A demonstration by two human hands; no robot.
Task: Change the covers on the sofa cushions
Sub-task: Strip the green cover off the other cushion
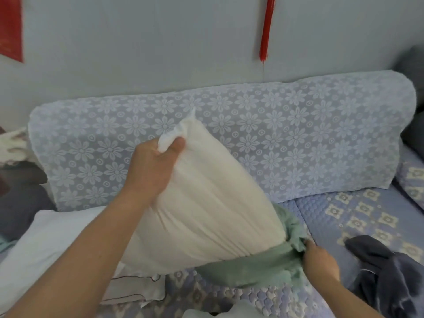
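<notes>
A cream cushion insert (pixel 206 203) stands tilted over the sofa seat, its upper corner raised. My left hand (pixel 153 166) grips that top corner. The insert's lower end sits inside a bunched green cover (pixel 259 267), which wraps only the bottom part. My right hand (pixel 321 260) pinches the green cover's edge at the right side. Most of the insert is bare.
The sofa's backrest (pixel 298 138) wears a blue lace floral throw, and the seat (pixel 367 214) has a quilted blue cover. A dark grey cloth (pixel 385 271) lies at the right. A white cushion (pixel 46 244) and other fabrics lie at the left. A red tassel (pixel 266 28) hangs on the wall.
</notes>
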